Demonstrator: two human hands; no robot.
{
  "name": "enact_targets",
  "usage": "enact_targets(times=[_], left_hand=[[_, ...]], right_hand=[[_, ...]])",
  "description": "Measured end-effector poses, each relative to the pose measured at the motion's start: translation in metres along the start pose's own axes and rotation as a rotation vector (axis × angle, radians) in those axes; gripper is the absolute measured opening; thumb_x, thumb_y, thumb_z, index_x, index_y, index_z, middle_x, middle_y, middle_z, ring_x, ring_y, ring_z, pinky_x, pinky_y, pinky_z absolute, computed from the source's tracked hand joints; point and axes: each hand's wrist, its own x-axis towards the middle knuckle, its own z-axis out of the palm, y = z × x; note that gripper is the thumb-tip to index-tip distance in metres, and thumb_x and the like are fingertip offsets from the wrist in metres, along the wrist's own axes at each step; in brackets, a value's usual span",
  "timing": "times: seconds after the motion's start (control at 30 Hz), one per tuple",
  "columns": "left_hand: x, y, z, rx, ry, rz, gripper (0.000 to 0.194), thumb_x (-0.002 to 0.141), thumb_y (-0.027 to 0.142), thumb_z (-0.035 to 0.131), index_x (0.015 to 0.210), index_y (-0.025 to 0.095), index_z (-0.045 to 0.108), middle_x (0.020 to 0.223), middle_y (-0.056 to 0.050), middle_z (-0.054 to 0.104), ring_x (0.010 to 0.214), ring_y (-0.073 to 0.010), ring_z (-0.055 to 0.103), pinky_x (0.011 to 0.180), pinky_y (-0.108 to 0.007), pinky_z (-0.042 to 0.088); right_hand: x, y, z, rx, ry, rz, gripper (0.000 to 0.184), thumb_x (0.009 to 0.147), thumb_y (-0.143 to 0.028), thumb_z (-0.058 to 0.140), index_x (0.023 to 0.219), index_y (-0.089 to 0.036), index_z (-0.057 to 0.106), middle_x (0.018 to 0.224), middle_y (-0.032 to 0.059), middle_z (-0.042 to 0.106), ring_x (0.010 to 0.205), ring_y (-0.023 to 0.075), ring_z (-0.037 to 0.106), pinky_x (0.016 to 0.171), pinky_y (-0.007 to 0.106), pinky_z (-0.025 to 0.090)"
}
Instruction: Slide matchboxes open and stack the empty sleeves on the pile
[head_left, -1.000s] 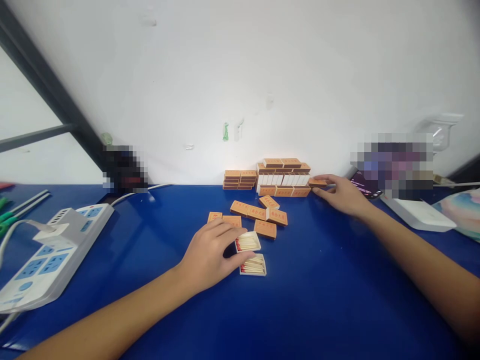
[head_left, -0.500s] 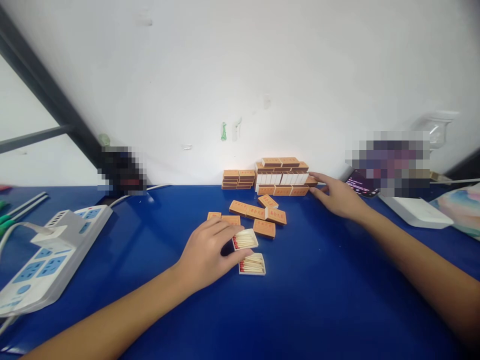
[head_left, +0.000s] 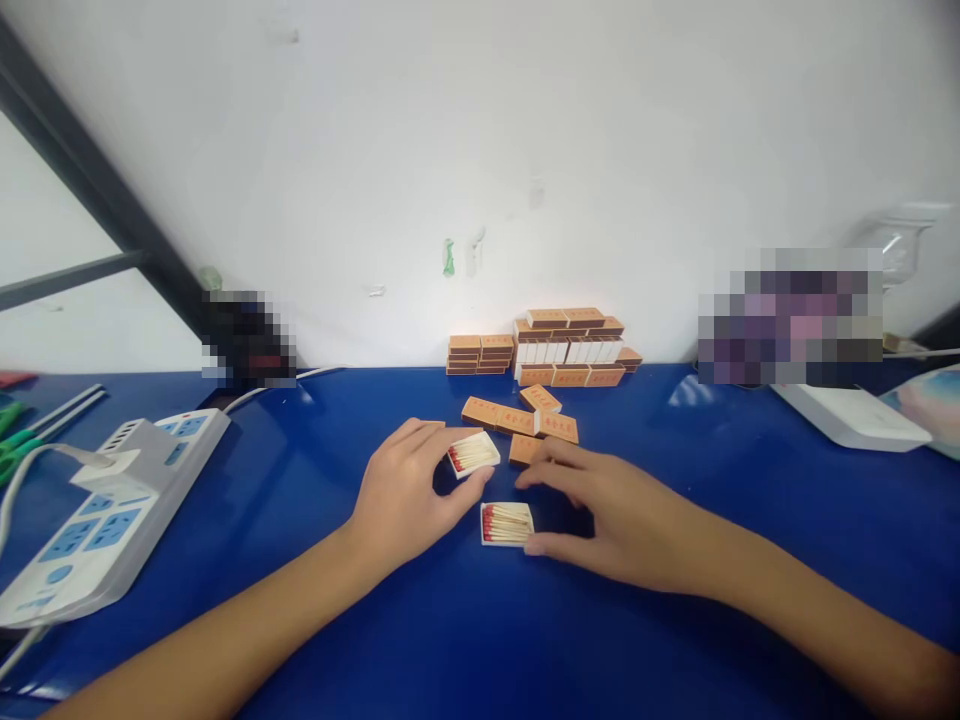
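My left hand [head_left: 409,495] pinches an open white tray of matches [head_left: 473,453] between thumb and fingers, lifted slightly off the blue table [head_left: 675,620]. A second open tray of matches [head_left: 507,523] lies flat just right of it. My right hand [head_left: 600,505] rests over that tray's right end, thumb at its edge and fingers spread above it. Several orange matchbox sleeves [head_left: 521,418] lie loose just behind both hands.
Stacked orange and white matchboxes [head_left: 570,348] stand against the white wall, with a smaller stack [head_left: 480,354] to their left. A white power strip [head_left: 105,510] with a cable lies at the left. A white flat box [head_left: 851,418] sits at the right.
My right hand has come back from the stack at the wall to the near tray of matches. My left hand has lifted its tray a little and shifted it left.
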Motion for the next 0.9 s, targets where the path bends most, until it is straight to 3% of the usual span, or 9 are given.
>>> enact_targets(times=[0.13, 0.27, 0.4, 0.57, 0.67, 0.8, 0.9], left_hand=[[-0.004, 0.003, 0.002, 0.016, -0.012, 0.028, 0.031, 0.092, 0.034, 0.073, 0.121, 0.023, 0.072, 0.112, -0.004, 0.079, 0.102, -0.0249, 0.069, 0.091, -0.044, 0.059], [-0.005, 0.003, 0.004, 0.011, -0.022, 0.046, 0.026, 0.093, 0.034, 0.073, 0.116, 0.022, 0.071, 0.114, -0.004, 0.078, 0.102, -0.0241, 0.07, 0.093, -0.043, 0.059], [-0.003, 0.003, 0.004, 0.035, -0.022, 0.078, 0.025, 0.093, 0.033, 0.072, 0.114, 0.022, 0.071, 0.114, -0.004, 0.078, 0.101, -0.0247, 0.07, 0.092, -0.043, 0.059], [-0.005, 0.01, 0.0, 0.051, -0.035, 0.121, 0.027, 0.092, 0.032, 0.07, 0.115, 0.018, 0.07, 0.106, -0.007, 0.077, 0.094, -0.0253, 0.07, 0.085, -0.044, 0.059], [-0.008, 0.014, 0.0, 0.012, -0.129, 0.13, 0.026, 0.091, 0.033, 0.07, 0.11, 0.016, 0.07, 0.097, -0.007, 0.076, 0.088, -0.0244, 0.069, 0.081, -0.044, 0.059], [-0.01, 0.015, 0.002, -0.026, -0.277, 0.184, 0.027, 0.089, 0.035, 0.072, 0.11, 0.018, 0.071, 0.093, -0.007, 0.073, 0.089, -0.0254, 0.068, 0.083, -0.044, 0.059], [-0.008, 0.014, 0.0, -0.062, -0.229, 0.198, 0.043, 0.086, 0.042, 0.076, 0.12, 0.017, 0.067, 0.107, -0.011, 0.073, 0.101, -0.0284, 0.069, 0.089, -0.046, 0.059]], right_hand=[[-0.002, -0.003, 0.009, 0.007, -0.046, -0.024, 0.024, 0.097, -0.039, 0.068, 0.116, -0.025, 0.07, 0.114, 0.0058, 0.065, 0.089, 0.02, 0.066, 0.073, 0.033, 0.055], [-0.002, -0.005, 0.012, -0.012, -0.045, -0.029, 0.03, 0.095, -0.037, 0.07, 0.122, -0.024, 0.067, 0.116, 0.0069, 0.065, 0.095, 0.0219, 0.066, 0.076, 0.034, 0.055], [-0.002, -0.002, 0.006, -0.011, -0.046, -0.057, 0.02, 0.095, -0.033, 0.069, 0.113, -0.024, 0.069, 0.106, 0.0046, 0.068, 0.087, 0.0195, 0.066, 0.07, 0.03, 0.052], [-0.006, 0.02, -0.028, -0.113, 0.213, -0.09, 0.022, 0.094, -0.032, 0.067, 0.114, -0.023, 0.068, 0.086, 0.0018, 0.066, 0.07, 0.0166, 0.061, 0.063, 0.029, 0.047], [-0.006, 0.033, -0.039, -0.108, 0.298, -0.019, 0.026, 0.093, -0.041, 0.069, 0.112, -0.023, 0.069, 0.077, 0.0002, 0.063, 0.061, 0.0152, 0.056, 0.057, 0.03, 0.045], [-0.002, 0.035, -0.032, 0.058, 0.259, 0.043, 0.03, 0.095, -0.045, 0.068, 0.117, -0.024, 0.07, 0.084, 0.0011, 0.067, 0.064, 0.0142, 0.058, 0.058, 0.029, 0.048], [0.001, 0.026, -0.023, 0.185, 0.193, 0.06, 0.029, 0.097, -0.045, 0.067, 0.118, -0.025, 0.069, 0.09, 0.0016, 0.068, 0.07, 0.0143, 0.061, 0.06, 0.028, 0.051]])
